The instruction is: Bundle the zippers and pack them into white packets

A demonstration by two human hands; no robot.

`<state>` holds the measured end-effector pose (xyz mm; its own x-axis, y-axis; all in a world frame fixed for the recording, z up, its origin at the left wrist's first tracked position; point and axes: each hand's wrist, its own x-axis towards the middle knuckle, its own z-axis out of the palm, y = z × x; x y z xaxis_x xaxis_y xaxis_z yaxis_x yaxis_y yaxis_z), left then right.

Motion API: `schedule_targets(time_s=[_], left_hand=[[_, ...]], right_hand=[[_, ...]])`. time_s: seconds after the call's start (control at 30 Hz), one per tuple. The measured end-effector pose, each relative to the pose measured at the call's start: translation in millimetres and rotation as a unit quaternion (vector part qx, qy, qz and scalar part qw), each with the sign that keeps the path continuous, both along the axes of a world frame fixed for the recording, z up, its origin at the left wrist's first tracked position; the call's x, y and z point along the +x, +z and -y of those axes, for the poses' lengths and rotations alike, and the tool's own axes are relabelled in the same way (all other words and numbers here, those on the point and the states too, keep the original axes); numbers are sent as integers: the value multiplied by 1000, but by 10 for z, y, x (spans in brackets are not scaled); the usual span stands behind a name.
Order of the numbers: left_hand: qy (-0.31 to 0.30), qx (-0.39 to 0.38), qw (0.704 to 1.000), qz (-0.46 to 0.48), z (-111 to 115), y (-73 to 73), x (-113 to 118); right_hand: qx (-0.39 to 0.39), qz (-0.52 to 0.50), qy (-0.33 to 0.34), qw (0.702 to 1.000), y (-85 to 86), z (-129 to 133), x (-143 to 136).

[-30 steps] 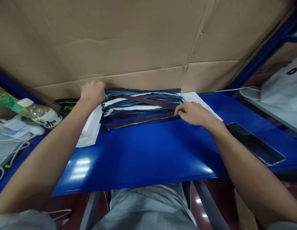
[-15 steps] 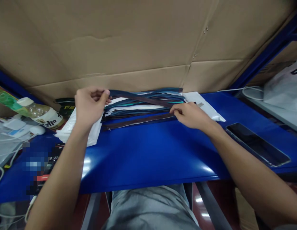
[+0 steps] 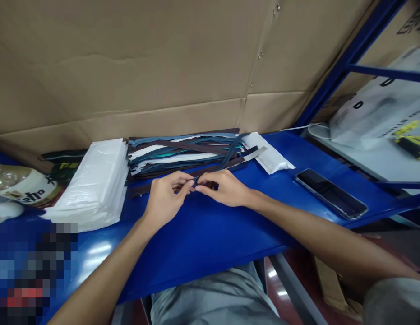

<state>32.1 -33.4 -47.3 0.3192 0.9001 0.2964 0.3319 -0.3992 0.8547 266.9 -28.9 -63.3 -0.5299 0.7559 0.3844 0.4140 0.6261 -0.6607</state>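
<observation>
left hand (image 3: 166,196) and right hand (image 3: 227,188) pinch a dark strip (image 3: 232,151), centre frame; i see it overlapping the pile (image 3: 179,155), so a tug could drag others.

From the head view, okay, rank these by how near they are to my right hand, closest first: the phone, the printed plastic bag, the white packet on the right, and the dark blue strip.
Nearest to your right hand first:
1. Dark blue strip: at the hand.
2. White packet: ahead, to the right.
3. Phone: farther right.
4. Plastic bag: far right, beyond the phone.
</observation>
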Motion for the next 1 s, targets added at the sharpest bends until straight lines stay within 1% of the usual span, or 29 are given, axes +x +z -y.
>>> schedule_targets(time_s=[0.1, 0.2, 0.3, 0.37, 0.43, 0.5, 0.57, 0.63, 0.67, 0.73, 0.77, 0.8, 0.87, 0.93, 1.0], left_hand=[[-12, -8, 1000, -2, 13, 6, 19], [-20, -13, 1000, -1, 18, -12, 36], [-19, -2, 1000, -12, 15, -47, 37], [-18, 5, 1000, -21, 8, -66, 29], [-8, 13, 1000, -25, -5, -74, 16], [11, 24, 999, -21, -26, -70, -3], [34, 36, 999, -21, -55, -57, -32], [57, 48, 997, -33, -91, -40, -69], [65, 51, 996, -40, -110, -35, -89], [72, 50, 995, -41, -144, -34, -124], [72, 46, 996, -34, -157, -39, -135], [70, 39, 996, -25, -165, -47, -140], [60, 25, 998, -2, -159, -68, -126], [44, 15, 999, 19, -124, -88, -80], [23, 12, 999, 26, -71, -104, -19]], right_hand=[[-2, -9, -8, 1000, -7, -12, 32], [-1, 3, -24, 1000, -11, -13, 43], [15, 19, -36, 999, -27, 7, 4], [27, 25, -30, 999, -27, 9, -15], [50, 40, -30, 998, 2, -23, 32], [96, 77, -64, 990, 70, -102, 204], [141, 135, -132, 972, 163, -218, 518], [127, 195, -181, 955, 251, -339, 911], [114, 211, -191, 952, 285, -390, 1098], [89, 199, -214, 952, 326, -455, 1367], [83, 189, -219, 954, 333, -465, 1423], [78, 181, -219, 956, 333, -459, 1418], [68, 169, -197, 963, 318, -397, 1236], [46, 145, -148, 977, 284, -283, 894], [20, 106, -79, 991, 235, -152, 515]])
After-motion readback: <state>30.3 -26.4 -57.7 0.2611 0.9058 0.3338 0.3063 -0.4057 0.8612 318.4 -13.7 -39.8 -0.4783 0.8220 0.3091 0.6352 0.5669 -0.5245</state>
